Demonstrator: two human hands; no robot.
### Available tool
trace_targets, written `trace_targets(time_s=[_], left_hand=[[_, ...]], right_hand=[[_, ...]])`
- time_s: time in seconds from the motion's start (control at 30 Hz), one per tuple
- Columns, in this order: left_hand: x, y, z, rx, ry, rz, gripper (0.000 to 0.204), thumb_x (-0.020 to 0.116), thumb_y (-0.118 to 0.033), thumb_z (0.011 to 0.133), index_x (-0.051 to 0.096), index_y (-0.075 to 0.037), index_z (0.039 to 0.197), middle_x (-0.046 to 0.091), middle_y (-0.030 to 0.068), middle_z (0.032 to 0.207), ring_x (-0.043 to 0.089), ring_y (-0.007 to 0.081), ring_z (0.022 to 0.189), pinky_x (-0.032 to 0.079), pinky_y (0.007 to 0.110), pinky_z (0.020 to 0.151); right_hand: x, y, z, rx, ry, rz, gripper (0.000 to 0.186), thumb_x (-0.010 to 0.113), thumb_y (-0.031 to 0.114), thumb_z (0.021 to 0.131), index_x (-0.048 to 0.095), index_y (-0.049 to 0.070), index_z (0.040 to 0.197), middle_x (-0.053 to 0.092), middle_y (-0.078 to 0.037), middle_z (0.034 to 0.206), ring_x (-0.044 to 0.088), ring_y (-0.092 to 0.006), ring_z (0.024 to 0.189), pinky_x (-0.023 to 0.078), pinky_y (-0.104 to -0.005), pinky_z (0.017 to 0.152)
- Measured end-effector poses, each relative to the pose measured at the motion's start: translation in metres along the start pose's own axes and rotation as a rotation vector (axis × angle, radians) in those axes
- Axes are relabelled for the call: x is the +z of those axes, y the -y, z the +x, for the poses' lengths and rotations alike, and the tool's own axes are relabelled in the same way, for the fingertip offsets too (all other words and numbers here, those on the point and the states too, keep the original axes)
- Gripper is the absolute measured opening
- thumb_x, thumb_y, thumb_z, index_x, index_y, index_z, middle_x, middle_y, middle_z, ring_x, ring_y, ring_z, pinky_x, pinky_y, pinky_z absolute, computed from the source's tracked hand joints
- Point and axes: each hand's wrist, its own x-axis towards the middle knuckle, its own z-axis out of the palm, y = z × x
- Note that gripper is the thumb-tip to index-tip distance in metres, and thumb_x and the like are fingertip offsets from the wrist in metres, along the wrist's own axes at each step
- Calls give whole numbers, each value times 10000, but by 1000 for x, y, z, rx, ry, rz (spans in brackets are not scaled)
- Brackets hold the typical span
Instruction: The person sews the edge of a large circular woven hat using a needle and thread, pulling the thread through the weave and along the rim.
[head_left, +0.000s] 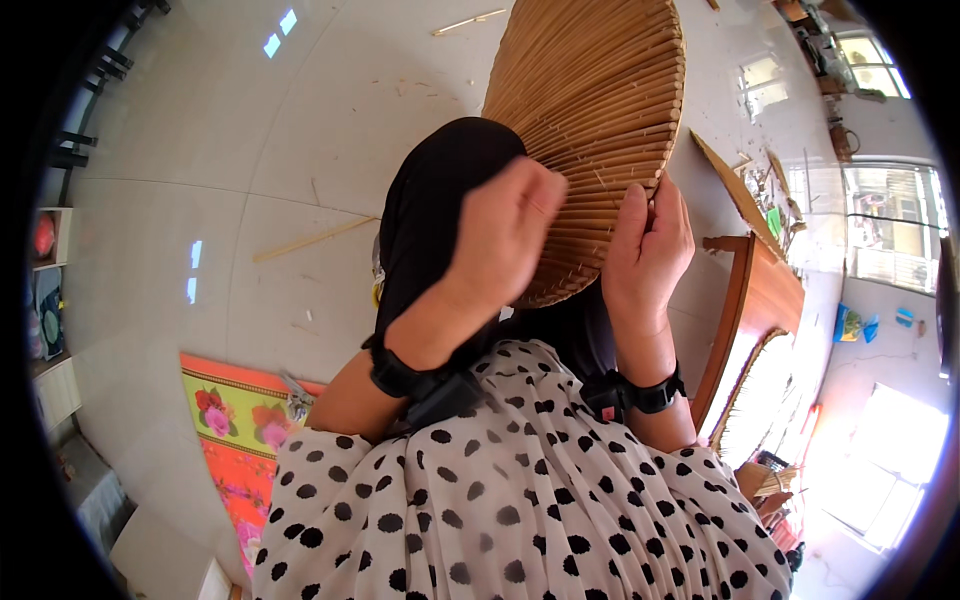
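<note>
Brown, stalk-like strips form the ribbed panel, which I view at the far centre, partly behind the dark-clad knee. The right hand grasps its near right edge, thumb toward the face, fingers at the rim; its forearm points far, nearly straight. The left hand, blurred, is curled before the panel beside the knee; whether it grips anything I cannot tell. Its forearm slants rightward from the near left.
</note>
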Motion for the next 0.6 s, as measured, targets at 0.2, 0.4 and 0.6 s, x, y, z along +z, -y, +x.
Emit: trace_targets(time_s=[0.2,0.4,0.6], left_hand=[[27,5,7,215,28,128,210,555,-151,993,605,14,873,601,165,726,591,287,612,468,325,577],[27,3,8,285,-27,23,212,578,-108,956,588,26,792,585,197,698,585,343,597,459,352,543],[26,-2,9,363,-80,83,240,606,-102,928,566,21,726,550,196,663,553,361,572,442,375,516]], right_hand=[[4,0,-2,-27,14,40,246,570,102,942,593,-52,1132,621,-198,890,611,-378,777,500,-426,676],[6,9,-7,-69,32,17,310,569,111,941,575,-69,1194,629,-209,937,625,-380,808,516,-431,702],[4,12,-5,-77,38,0,294,578,100,940,574,-75,1176,621,-206,926,621,-379,784,510,-435,679]])
